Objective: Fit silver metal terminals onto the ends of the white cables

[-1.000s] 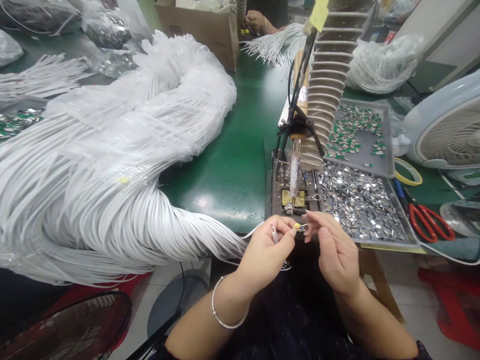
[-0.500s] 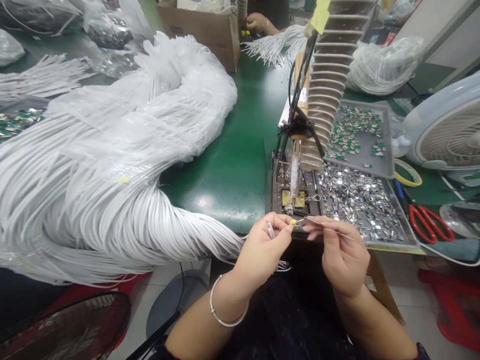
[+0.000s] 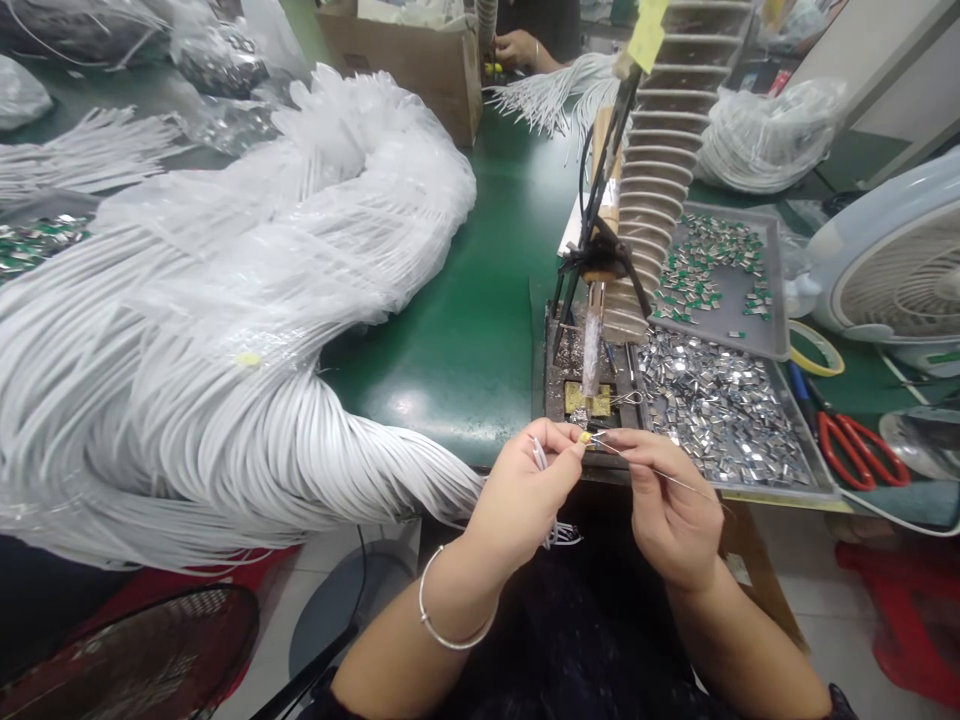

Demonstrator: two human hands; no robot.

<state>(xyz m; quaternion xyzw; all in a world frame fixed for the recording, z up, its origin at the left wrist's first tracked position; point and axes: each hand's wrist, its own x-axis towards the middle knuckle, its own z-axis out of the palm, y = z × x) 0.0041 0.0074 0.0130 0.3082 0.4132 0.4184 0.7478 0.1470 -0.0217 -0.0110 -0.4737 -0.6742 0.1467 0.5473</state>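
Note:
My left hand is closed at the table's front edge, pinching a white cable end and a small yellow-tipped part. My right hand pinches a thin solder wire whose tip meets that part. Just beyond them a soldering iron hangs tip-down over a small dark stand with a yellow pad.
A huge bundle of white cables in plastic fills the left of the green table. Grey trays of small metal parts lie on the right, with red scissors and a fan. Another person's hand works at the far end by a cardboard box.
Both hands have moved up and forward toward the soldering stand, and the solder wire's tip has come to the yellow-tipped part.

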